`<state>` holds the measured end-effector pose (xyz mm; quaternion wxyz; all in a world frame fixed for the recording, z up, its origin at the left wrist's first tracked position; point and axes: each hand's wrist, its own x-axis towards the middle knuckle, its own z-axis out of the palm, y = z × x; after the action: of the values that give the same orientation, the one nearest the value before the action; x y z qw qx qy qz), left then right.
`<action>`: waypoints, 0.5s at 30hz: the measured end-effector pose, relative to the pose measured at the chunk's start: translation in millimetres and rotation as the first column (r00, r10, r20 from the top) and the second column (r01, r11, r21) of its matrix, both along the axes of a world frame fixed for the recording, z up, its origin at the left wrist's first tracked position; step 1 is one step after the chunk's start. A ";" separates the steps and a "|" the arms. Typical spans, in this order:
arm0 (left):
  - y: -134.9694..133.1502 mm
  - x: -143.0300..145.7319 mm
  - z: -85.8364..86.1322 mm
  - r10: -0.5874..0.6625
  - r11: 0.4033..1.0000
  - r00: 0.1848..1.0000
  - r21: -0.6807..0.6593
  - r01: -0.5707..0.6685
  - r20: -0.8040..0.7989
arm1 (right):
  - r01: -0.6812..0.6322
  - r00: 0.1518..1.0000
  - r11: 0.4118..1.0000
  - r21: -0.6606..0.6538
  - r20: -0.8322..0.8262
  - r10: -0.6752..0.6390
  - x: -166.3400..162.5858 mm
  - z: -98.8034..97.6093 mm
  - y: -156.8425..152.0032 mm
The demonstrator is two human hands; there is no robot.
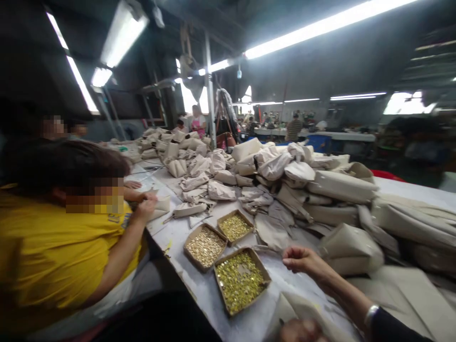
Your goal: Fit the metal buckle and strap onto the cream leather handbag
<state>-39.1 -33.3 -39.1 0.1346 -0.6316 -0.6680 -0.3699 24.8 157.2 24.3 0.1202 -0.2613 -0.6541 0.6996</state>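
Observation:
My right hand (302,259) reaches in from the lower right with its fingers curled closed, and I see nothing in it. It hovers just right of a cardboard box of small gold metal pieces (240,280). A silver bracelet (370,316) circles that wrist. Only the top of my left hand (301,331) shows at the bottom edge. It rests on a flat beige cloth piece (302,306), and its fingers are hidden. Two more boxes of gold pieces (205,246) (235,227) stand just beyond the first.
A long pile of beige cloth bags (285,180) covers the white table (178,232) from the middle to the far end. On the left a person in a yellow shirt (46,247) handles a cloth piece (160,205). Other people work in the background.

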 end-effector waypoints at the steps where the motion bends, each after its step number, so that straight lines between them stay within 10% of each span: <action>1: 0.9 17.1 -8.4 -0.043 0.996 0.999 0.074 0.042 0.007 | 0.049 0.999 0.999 -0.018 0.018 -0.048 20.5 -2.8 1.2; 5: 11.5 41.5 -28.6 -0.121 0.888 0.993 0.447 0.109 -0.002 | 0.148 0.988 0.981 -0.125 0.070 -0.140 77.2 -18.5 -9.8; 15: -2.5 26.0 -20.4 -0.245 0.883 0.966 0.393 0.257 -0.081 | 0.088 0.993 0.964 -0.252 -0.049 -0.104 116.2 -34.1 -51.0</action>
<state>-13.1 -35.9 -59.5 0.2216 -0.6770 -0.4887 -0.5037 141.1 106.2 -9.8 0.1403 -0.2840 -0.5435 0.7774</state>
